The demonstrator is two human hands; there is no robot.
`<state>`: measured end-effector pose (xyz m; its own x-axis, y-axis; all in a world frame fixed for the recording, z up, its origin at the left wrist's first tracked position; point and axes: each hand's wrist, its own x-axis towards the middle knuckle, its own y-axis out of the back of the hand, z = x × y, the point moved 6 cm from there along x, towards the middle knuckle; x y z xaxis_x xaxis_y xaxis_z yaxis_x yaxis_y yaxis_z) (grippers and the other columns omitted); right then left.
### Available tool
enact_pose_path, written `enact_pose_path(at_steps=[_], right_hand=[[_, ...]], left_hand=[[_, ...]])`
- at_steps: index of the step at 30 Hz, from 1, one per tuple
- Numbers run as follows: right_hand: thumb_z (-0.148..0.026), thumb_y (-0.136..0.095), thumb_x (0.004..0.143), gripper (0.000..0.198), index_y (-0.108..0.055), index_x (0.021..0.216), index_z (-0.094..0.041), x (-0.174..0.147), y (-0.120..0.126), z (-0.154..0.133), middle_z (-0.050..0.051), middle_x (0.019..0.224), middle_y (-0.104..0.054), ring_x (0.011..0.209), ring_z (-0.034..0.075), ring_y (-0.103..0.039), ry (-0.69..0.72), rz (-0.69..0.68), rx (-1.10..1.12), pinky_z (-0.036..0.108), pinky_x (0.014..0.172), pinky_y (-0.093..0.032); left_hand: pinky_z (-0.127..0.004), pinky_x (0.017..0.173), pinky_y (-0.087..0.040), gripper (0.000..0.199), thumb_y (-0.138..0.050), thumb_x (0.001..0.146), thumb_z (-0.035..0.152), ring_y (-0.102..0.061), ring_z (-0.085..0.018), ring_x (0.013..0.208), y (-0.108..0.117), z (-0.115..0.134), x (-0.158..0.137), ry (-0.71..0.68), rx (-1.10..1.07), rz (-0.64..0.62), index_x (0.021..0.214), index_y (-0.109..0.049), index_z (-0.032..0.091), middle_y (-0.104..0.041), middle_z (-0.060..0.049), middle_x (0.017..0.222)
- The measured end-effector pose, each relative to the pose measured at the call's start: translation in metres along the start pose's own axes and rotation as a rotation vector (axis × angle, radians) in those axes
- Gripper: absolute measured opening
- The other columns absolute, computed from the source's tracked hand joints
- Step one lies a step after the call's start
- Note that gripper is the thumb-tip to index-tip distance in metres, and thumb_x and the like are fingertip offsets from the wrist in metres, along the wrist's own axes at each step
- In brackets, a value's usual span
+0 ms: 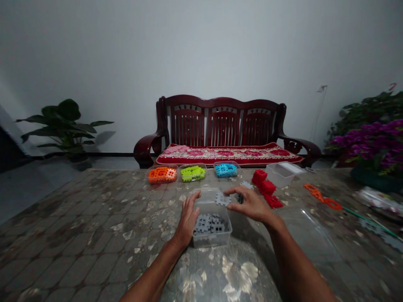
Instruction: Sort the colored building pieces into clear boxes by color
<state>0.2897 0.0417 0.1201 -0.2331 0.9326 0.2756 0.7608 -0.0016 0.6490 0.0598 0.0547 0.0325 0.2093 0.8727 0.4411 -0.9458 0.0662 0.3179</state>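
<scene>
A clear plastic box (211,241) stands on the table in front of me, with several grey interlocking building pieces (209,223) lying in it. My left hand (188,218) grips the box's left side, its thumb at the rim. Above the box's far right part, my right hand (250,203) pinches a flat grey notched piece (222,199) between thumb and fingers. Just behind that hand sits another grey piece (246,184), partly hidden. Red building pieces (267,188) stand joined in a row to the right.
Boxes of orange pieces (162,174), green pieces (192,173) and blue pieces (226,170) line the far edge. An open clear box (280,178) stands behind the red pieces. A clear lid (307,230), an orange-handled tool (323,198) and a flower pot (374,178) are at right.
</scene>
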Motion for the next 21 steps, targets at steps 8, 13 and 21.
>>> enact_pose_path(at_steps=[8,13,21], right_hand=[[-0.024,-0.079,0.071,0.037,-0.074,0.108,-0.024,0.002,-0.018,0.002,0.006,0.115,-0.074,0.113,0.026,-0.064,0.089,-0.046,0.003,0.043,0.102,-0.046],[-0.024,-0.063,0.08,0.028,-0.074,0.105,-0.024,0.004,0.011,0.034,0.006,0.111,-0.075,0.109,0.027,-0.065,-0.044,0.195,-0.198,0.045,0.101,-0.047],[-0.039,-0.066,0.082,0.048,-0.067,0.125,-0.019,-0.006,0.036,0.072,0.013,0.122,-0.071,0.117,0.033,-0.061,-0.279,0.352,-0.576,0.043,0.099,-0.046]], left_hand=[[-0.049,0.116,-0.027,0.049,-0.035,0.1,0.037,-0.041,-0.026,0.133,0.0,0.001,0.0,0.0,0.009,-0.006,0.146,-0.041,0.024,-0.05,-0.01,0.138],[-0.049,0.117,-0.026,0.048,-0.035,0.1,0.037,-0.041,-0.026,0.134,-0.001,0.0,0.0,-0.01,0.006,-0.006,0.146,-0.041,0.024,-0.051,-0.01,0.139],[-0.049,0.118,-0.026,0.049,-0.034,0.1,0.037,-0.039,-0.027,0.136,-0.001,-0.001,0.0,0.004,0.013,-0.021,0.147,-0.041,0.023,-0.05,-0.01,0.141]])
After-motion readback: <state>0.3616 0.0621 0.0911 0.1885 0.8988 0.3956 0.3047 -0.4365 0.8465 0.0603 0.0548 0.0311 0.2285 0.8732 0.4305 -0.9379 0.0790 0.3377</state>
